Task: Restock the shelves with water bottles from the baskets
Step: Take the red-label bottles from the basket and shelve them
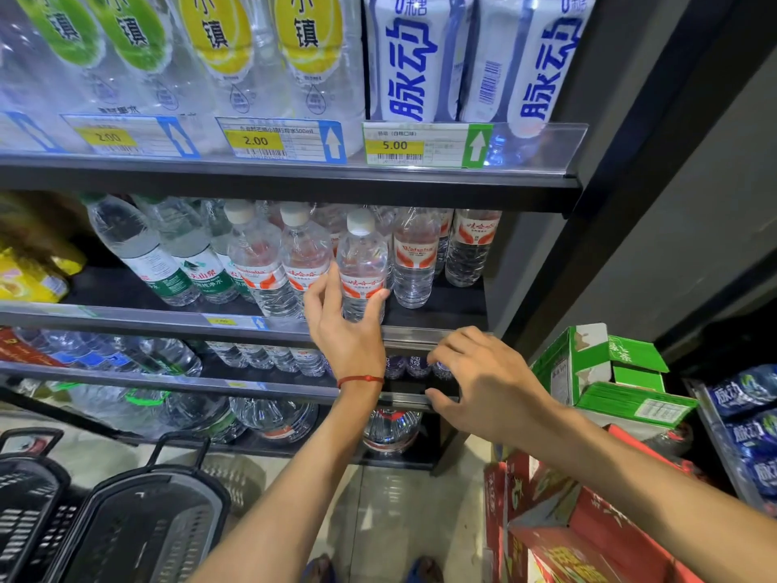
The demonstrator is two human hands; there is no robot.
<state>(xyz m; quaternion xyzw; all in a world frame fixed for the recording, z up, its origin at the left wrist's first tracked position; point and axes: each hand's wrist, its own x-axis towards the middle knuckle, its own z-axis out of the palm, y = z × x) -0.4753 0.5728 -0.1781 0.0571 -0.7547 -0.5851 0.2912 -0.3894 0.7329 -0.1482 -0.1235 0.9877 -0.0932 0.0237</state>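
My left hand (342, 326) grips a clear water bottle (362, 263) with a white cap and a red-and-white label, standing upright at the front of the middle shelf (138, 319). Similar red-labelled bottles (414, 258) stand right and left of it. My right hand (483, 376) hovers lower right in front of the shelf edges, fingers loosely curled and holding nothing. Two dark plastic baskets (138, 519) sit on the floor at the lower left; I cannot see any bottles in them.
Green-labelled bottles (176, 254) lean at the left of the middle shelf. The upper shelf carries tall bottles behind price tags (395, 145). Red cartons (588, 519) and green boxes (609, 372) are stacked at the right. Large water jugs (273, 418) fill the lowest shelf.
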